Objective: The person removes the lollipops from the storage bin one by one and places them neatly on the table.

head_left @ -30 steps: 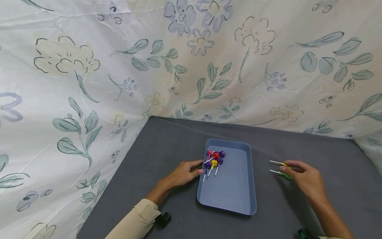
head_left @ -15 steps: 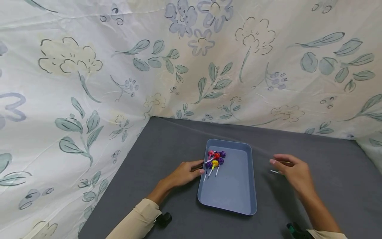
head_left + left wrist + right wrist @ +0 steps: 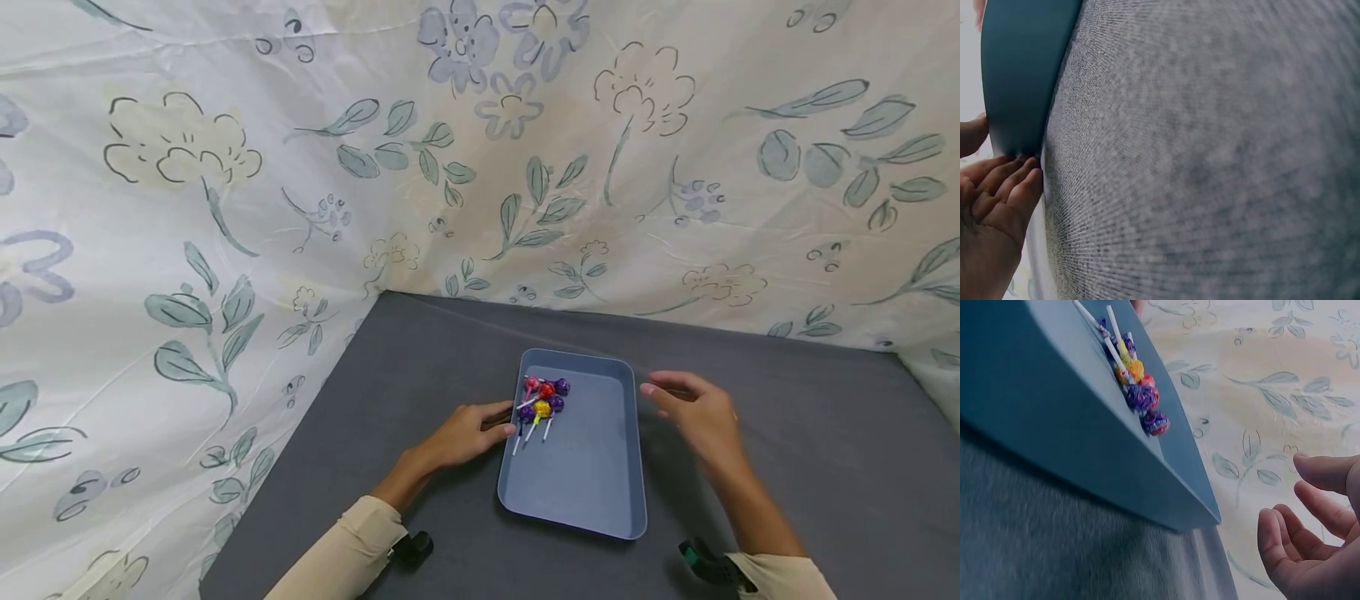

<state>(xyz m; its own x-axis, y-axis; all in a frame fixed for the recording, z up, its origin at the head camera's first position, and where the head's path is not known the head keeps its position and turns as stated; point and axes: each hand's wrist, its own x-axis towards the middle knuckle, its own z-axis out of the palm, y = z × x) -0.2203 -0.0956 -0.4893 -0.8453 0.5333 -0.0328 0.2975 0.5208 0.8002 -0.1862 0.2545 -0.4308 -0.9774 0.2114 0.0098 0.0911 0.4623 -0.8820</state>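
Note:
In the head view, my left hand (image 3: 467, 435) rests against the left side of a shallow blue-grey tray (image 3: 573, 483). Its fairly straight fingers (image 3: 1007, 181) touch the outer wall, and the thumb lies at the rim. Several wrapped lollipops (image 3: 542, 408), purple, red, pink and yellow with white sticks, are clustered in the tray's upper left part. Just beyond the tray's right edge hovers my right hand (image 3: 697, 417). The right wrist view shows its fingers (image 3: 1297, 537) loosely bent, with nothing seen between them and the thumb. The two lollipops seen earlier on the right are hidden now.
A dark grey cloth (image 3: 442, 350) covers the tabletop around the tray. Pale fabric (image 3: 555, 125) with a flower and leaf print stands behind the table and along its left side. Black wrist devices (image 3: 412, 550) are strapped on at both beige sleeves.
My right hand has moved left from beside the yellow and green lollipops to the tray's right edge, and those lollipops have dropped out of sight. My left hand has stayed at the tray.

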